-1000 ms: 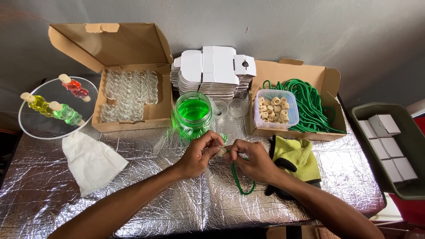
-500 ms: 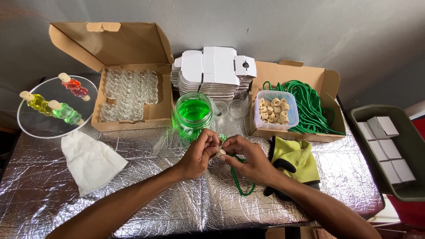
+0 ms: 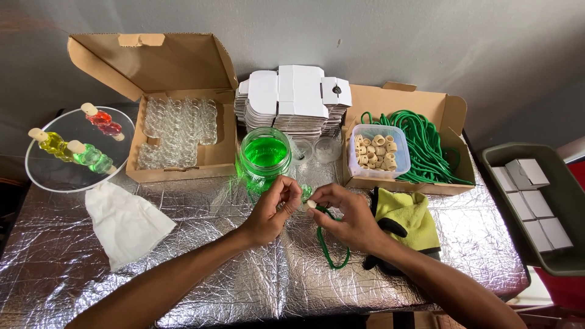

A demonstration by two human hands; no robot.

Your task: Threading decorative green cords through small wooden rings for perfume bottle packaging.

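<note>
A small pale stopper (image 3: 311,204) sits pinched at the fingertips of the right hand (image 3: 348,220), with a green cord (image 3: 329,250) looping down from that grip onto the foil-covered table (image 3: 183,268). The left hand (image 3: 271,213) is closed on a small clear item that is too hidden to identify. The stopper looks light and rigid, best held by its sides; the cord looks limp and is best gripped close to its end. Just beyond stand a jar of green liquid (image 3: 264,153), a tub of pale rings (image 3: 378,152) and a yellow cloth (image 3: 407,220)
</note>
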